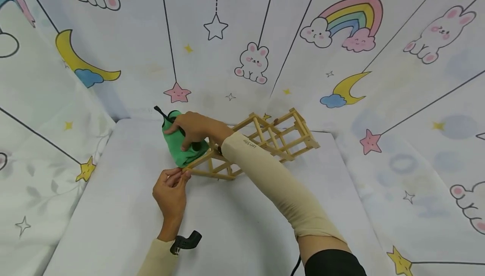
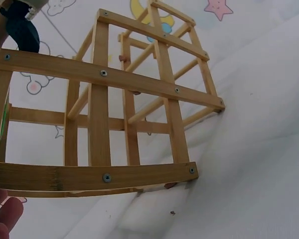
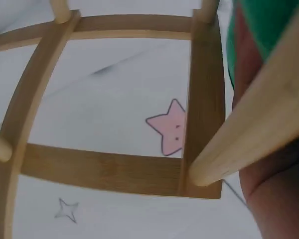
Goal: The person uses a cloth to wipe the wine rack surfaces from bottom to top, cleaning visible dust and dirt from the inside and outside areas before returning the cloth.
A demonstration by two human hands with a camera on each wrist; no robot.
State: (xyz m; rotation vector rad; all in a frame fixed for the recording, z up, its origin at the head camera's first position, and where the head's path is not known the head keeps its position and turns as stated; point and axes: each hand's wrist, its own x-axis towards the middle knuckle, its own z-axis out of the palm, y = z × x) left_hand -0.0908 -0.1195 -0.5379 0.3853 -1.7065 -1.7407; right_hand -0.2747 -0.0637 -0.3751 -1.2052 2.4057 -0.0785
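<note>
A light wooden lattice rack (image 1: 212,175) with stepped compartments stands on the white surface, its bars joined by screws and round dowels. At its left end my left hand (image 1: 169,194) pinches the lower corner between thumb and fingers. My right hand (image 1: 197,128) reaches over the rack and grips a green fabric pouch (image 1: 176,147) with black trim and a short black strap. The pouch leans at the rack's left end; its contents are hidden. In the left wrist view, the rack (image 2: 139,175) fills the middle and fingertips (image 2: 10,211) show below its corner. The right wrist view shows a rack bar (image 3: 104,172) close up.
A white tabletop (image 1: 235,234) lies under the rack. Pale cloth walls printed with rabbits, stars and moons (image 1: 342,91) rise behind and at both sides. A black wrist mount (image 1: 186,241) sits on my left wrist, and a black cable (image 1: 296,265) runs near the right elbow.
</note>
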